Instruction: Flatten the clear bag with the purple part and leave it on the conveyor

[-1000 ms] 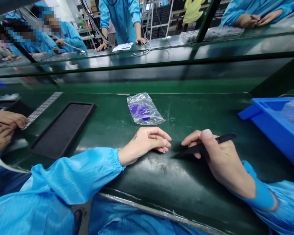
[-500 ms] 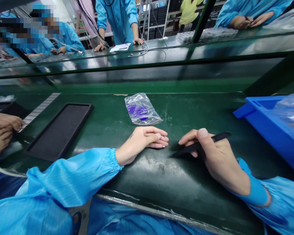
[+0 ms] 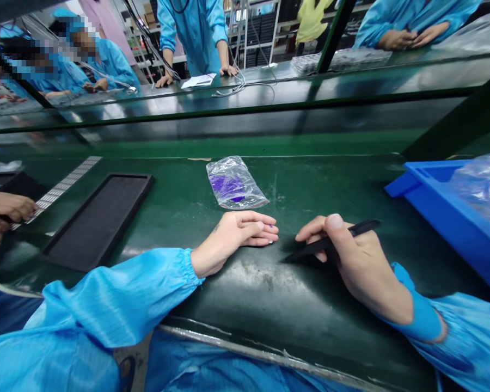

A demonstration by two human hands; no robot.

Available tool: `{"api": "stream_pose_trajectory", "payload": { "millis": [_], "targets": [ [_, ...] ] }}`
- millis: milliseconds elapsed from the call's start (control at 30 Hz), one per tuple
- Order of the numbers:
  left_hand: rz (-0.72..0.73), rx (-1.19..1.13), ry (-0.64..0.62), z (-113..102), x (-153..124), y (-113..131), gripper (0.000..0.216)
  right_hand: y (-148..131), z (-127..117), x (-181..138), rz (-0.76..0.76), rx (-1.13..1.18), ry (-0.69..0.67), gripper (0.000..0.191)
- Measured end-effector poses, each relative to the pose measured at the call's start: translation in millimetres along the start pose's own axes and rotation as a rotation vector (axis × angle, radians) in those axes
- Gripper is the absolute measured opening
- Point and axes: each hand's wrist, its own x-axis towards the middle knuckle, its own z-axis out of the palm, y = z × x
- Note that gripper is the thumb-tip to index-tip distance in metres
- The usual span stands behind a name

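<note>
The right hand (image 3: 351,261) rests on the green belt (image 3: 310,185) and grips a pair of black tweezers (image 3: 330,242) between thumb and fingers. The tip of the tweezers points left and touches the belt, close to the left hand (image 3: 237,237). The left hand lies on its side on the belt with its fingers curled loosely. A tiny purple bit (image 3: 271,225) peeks out at the fingertips, but I cannot tell if the hand is pinching it. A clear bag (image 3: 234,184) with purple bits inside lies flat on the belt, just past the left hand and not touching it. A black tray (image 3: 100,220) sits to the left, and a blue bin (image 3: 445,207) sits to the right. Another person's hand (image 3: 6,209) shows at the far left edge.
</note>
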Motion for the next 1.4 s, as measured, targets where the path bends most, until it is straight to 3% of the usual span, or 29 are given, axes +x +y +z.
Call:
{"api": "stream_pose_trajectory", "payload": {
  "millis": [1033,1167,1300,1400],
  "targets": [
    [0.042,0.043,0.050,1,-1,-1,0.019,3,1,0,-0.020,-0.019,0.016,0.063],
    [0.180,0.292,0.014,-2,-3,-5,0.012,2,0,-1,0.000,-0.010,-0.001,0.061],
    [0.458,0.751,-0.020,-6,-6,-7,0.015,3,-1,-2,-0.016,-0.021,-0.001,0.060],
    [0.626,0.946,-0.042,-10,-6,-9,0.020,4,-2,-2,-0.024,-0.013,0.001,0.060]
  ]
}}
